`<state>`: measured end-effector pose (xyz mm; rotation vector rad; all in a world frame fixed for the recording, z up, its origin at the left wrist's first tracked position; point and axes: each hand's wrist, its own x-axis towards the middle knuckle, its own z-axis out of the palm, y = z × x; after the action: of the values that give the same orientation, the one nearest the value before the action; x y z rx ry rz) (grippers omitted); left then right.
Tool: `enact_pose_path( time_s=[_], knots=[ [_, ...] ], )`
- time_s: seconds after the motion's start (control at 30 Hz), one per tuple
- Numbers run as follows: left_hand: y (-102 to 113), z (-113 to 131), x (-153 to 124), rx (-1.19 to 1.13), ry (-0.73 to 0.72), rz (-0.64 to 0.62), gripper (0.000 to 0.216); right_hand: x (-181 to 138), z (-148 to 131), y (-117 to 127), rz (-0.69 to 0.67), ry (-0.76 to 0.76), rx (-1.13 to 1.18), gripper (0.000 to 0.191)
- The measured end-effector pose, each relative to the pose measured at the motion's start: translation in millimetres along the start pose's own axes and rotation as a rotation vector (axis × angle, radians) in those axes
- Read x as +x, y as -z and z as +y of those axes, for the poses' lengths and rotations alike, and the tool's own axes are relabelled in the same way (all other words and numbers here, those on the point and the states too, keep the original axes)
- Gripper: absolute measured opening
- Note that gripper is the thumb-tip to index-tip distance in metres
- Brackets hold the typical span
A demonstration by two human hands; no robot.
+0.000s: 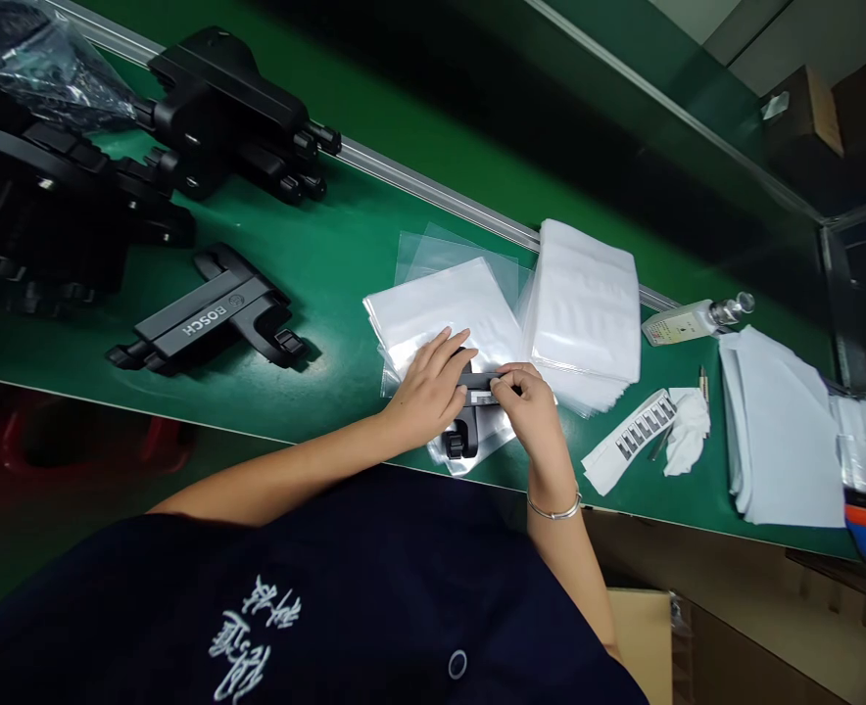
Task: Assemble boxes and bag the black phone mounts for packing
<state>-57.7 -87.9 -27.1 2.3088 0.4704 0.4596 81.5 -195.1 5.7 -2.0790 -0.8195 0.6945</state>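
Head view: a black plastic bracket lies crosswise on a stack of clear-and-white plastic bags, near the front edge of the green workbench. Left hand is laid over the bracket's left part, palm down, fingers extended and slightly apart, thumb against the bracket; it is not closed round it. Right hand, with a silver bangle at the wrist, has thumb and forefinger bent in close together at the bracket's right end, beside a white label; whether they pinch the label or the bracket itself cannot be determined. To the right, a thicker bag stack adjoins the first; nearer the front edge lies a strip of printed labels, beside crumpled white tissue. A bracket marked BOSCH rests well apart, to the left.
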Motion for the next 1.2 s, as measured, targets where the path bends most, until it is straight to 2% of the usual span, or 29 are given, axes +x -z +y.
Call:
enact_pose_path(
  time_s=[0.07, 0.17, 0.23, 0.3, 0.37, 0.43, 0.5, 0.67, 0.77, 0.93, 1.0, 1.07, 1.1, 1.2],
  knots=[
    [5.5, -1.8, -2.8, 0.014, -0.113, -0.028, 0.037, -0.4, -1.5, -1.7, 0.01, 0.008, -0.011, 0.023],
    [15.3, -5.5, -3.0, 0.061, -0.26, -0.194, 0.031, -2.0, -1.3, 2.0, 0.01, 0.015, -0.018, 0.023],
    [21.7, -7.6, 1.1, 0.095, -0.305, -0.248, 0.03, -4.5, 3.0, 12.3, 0.005, 0.031, 0.026, 0.02],
    [27.4, -8.2, 8.1, 0.124, -0.347, -0.259, 0.029, -7.8, 11.4, 27.1, 0.02, 0.084, 0.084, 0.016],
    [31.8, -6.4, 16.4, 0.158, -0.4, -0.269, 0.027, -11.2, 22.3, 40.5, -0.011, 0.149, 0.068, 0.028],
    [33.6, -2.3, 24.3, 0.232, -0.468, -0.287, 0.026, -13.7, 32.5, 47.5, -0.101, 0.194, -0.038, 0.044],
    [31.6, 3.4, 30.1, 0.342, -0.562, -0.29, 0.026, -15.0, 39.4, 47.6, -0.159, 0.216, -0.142, 0.05],
    [19.1, 14.3, 31.3, 0.531, -0.787, -0.219, 0.022, -14.1, 41.6, 42.5, -0.14, 0.275, -0.277, 0.047],
    [19.9, 11.2, 25.6, 0.536, -0.781, -0.206, 0.025, -12.7, 41.9, 43.2, -0.137, 0.291, -0.29, 0.046],
    [31.9, -3.4, 14.2, 0.437, -0.548, -0.121, 0.032, -17.5, 44.0, 36.9, -0.115, 0.323, -0.19, 0.046],
    [32.5, -8.4, 9.6, 0.401, -0.498, -0.137, 0.034, -21.0, 44.3, 40.7, -0.113, 0.332, -0.16, 0.046],
    [29.7, -14.0, 5.4, 0.369, -0.471, -0.173, 0.039, -20.7, 49.1, 57.5, -0.045, 0.306, -0.115, 0.045],
    [27.5, -17.5, 3.9, 0.353, -0.452, -0.187, 0.042, -18.7, 54.6, 72.4, 0.052, 0.267, -0.095, 0.042],
    [20.4, -30.9, 2.5, 0.293, -0.417, -0.2, 0.045, -11.3, 83.4, 138.9, 0.505, 0.003, -0.158, 0.033]
  ],
)
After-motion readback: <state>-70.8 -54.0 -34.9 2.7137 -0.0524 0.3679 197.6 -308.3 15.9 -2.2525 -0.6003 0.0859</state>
